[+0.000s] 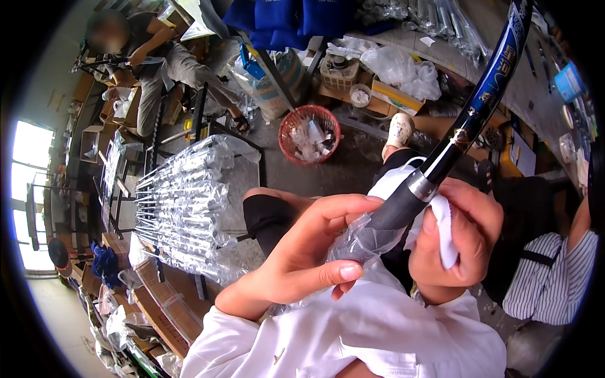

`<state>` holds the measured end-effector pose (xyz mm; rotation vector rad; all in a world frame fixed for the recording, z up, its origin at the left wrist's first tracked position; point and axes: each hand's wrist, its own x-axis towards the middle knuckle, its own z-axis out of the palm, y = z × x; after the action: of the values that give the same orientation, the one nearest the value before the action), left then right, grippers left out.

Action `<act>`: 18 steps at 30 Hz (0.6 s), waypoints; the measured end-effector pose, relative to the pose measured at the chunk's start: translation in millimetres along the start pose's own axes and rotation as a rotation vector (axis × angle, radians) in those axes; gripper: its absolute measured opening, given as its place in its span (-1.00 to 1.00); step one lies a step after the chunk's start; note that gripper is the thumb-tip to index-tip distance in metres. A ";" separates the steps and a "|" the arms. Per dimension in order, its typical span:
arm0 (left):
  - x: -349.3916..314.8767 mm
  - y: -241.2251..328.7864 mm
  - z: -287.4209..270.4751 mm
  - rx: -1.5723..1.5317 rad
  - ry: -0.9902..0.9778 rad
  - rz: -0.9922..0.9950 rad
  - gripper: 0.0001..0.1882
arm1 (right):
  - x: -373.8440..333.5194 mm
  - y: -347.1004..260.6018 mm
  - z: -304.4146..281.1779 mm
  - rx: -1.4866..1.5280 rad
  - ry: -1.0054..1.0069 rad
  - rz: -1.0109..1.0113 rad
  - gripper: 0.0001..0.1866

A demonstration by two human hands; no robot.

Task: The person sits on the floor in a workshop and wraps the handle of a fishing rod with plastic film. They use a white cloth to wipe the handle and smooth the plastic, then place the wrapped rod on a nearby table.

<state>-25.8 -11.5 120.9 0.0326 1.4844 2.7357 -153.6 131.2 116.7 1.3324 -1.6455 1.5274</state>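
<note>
A glossy black and blue fishing rod (482,101) slants from the upper right down to its dark grey butt, with a silver ring (421,186) above that end. Crumpled clear plastic film (368,242) lies around the butt. My left hand (302,252) curls loosely about the film-wrapped butt, its thumb below and index finger along the upper side. On the other side, my right hand (463,239) is closed with a white cloth (445,230) pinched between thumb and fingers, next to the silver ring. The rod's lowest tip is hidden by film and my left hand.
Several plastic-sleeved rods (189,211) lie on a rack at left. Beyond my knees stands a red basket (309,157) holding plastic scraps. A co-worker (157,63) sits at the upper left with a rod. A workbench (548,82) borders the right, near a striped garment (542,277).
</note>
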 end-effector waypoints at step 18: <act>-12.8 -14.0 5.9 0.281 0.116 0.166 -0.46 | -26.2 -14.1 4.7 0.206 -0.082 0.170 -0.60</act>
<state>-12.6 0.6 112.3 0.0028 1.9721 2.6665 -129.9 136.4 98.7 1.4072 -1.7271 1.8058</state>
